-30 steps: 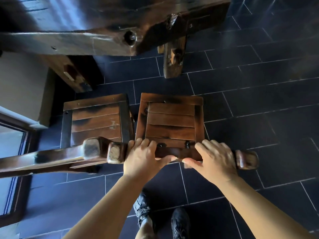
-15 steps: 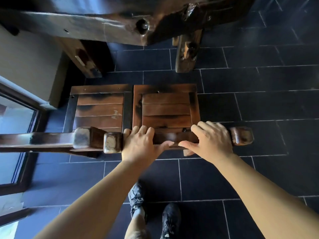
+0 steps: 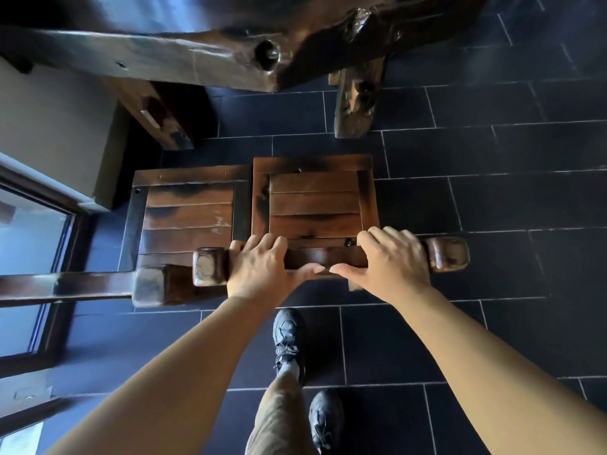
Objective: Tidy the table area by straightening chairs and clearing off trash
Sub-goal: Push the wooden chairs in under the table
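Observation:
Two dark wooden chairs stand side by side below me, seats facing the table. The right chair (image 3: 313, 201) has a slatted seat and a thick top rail across its back. My left hand (image 3: 262, 269) grips the left part of that rail. My right hand (image 3: 389, 262) grips the right part, thumbs nearly touching in the middle. The left chair (image 3: 189, 216) sits flush against it, its own back rail reaching left out of view. The heavy dark wooden table (image 3: 203, 47) spans the top of the view, its edge just beyond both seats.
A carved table leg (image 3: 356, 100) stands on the dark tiled floor (image 3: 492, 198) ahead of the right chair. A second table support (image 3: 157, 116) is at the left by a grey wall. A window frame (image 3: 62, 257) runs along the left. My feet are below the chair.
The right chair has slid forward toward the table and squared up beside the left chair. Both hands kept their grip on the rail, and I stepped forward.

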`<state>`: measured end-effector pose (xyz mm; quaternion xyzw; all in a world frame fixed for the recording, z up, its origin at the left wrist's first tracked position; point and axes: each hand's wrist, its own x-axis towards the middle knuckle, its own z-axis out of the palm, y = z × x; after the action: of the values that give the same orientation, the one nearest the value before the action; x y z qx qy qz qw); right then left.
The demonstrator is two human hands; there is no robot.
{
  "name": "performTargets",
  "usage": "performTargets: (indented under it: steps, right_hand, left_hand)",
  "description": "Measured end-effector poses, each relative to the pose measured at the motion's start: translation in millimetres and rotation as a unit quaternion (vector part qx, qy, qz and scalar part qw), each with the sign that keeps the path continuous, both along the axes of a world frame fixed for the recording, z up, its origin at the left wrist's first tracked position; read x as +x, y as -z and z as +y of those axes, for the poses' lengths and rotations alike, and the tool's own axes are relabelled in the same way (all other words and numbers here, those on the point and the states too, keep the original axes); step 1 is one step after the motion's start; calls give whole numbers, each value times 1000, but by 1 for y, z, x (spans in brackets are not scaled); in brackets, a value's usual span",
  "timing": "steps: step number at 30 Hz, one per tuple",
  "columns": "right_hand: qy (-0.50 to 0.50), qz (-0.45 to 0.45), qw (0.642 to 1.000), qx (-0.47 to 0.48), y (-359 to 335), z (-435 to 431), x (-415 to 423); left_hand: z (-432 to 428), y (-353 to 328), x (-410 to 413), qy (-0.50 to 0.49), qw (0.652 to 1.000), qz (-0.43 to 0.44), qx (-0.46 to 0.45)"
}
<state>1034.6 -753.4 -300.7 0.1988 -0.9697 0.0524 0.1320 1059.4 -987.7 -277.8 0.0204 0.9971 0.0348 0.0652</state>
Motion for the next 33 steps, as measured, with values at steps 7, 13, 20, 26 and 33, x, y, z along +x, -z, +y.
performTargets:
  steps: [7, 13, 20, 26, 33]
  right_hand:
    - [7, -4, 1000, 15, 1, -6, -63]
    - [10, 2, 1000, 25, 0, -12, -121]
    - [7, 14, 1000, 21, 0, -18, -187]
    - [-9, 26, 999, 26, 1, -19, -225]
    - [-2, 33, 999, 26, 1, -22, -265]
  left_hand:
    - [-8, 0, -65, 10, 1000, -5, -22]
    - [-13, -2, -124, 16, 1000, -5, -22]
    - [-20, 1, -191, 17, 1000, 5, -21]
    - [-19, -1, -225, 11, 1000, -1, -21]
    - [-23, 3, -268, 24, 999, 9, -34]
